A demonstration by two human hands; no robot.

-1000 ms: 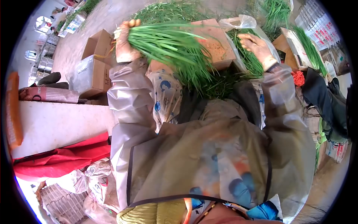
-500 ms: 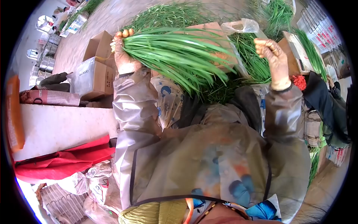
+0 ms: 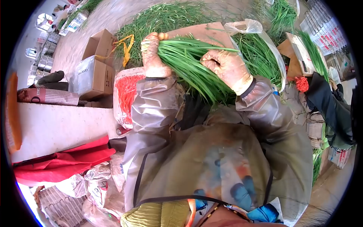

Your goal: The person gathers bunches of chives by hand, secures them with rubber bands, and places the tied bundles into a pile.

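Note:
My left hand (image 3: 152, 56) is closed round the pale stem end of a bunch of green garlic chives (image 3: 185, 55). The long flat leaves fan out to the right and downward above my lap. At the leafy side, my right hand (image 3: 228, 69) is curled, its fingertips pinched against some of the leaves. Exactly how many blades it grips is hidden. Both hands look gloved in thin, stained material. Beneath the bunch lies a brown board (image 3: 204, 32), partly covered by the leaves.
Loose chives (image 3: 162, 17) are heaped beyond the board. A plastic bag of greens (image 3: 257, 53) lies to the right. Cardboard boxes (image 3: 99, 77) and a sack with red ties (image 3: 127, 94) stand left. A white tabletop (image 3: 68, 125) is nearer left. Another person's dark sleeve (image 3: 325, 102) shows far right.
My left hand has brought the chives to the right and slightly nearer. My right hand has come down and left from the raised position onto the leaves. The red-tied sack is now uncovered.

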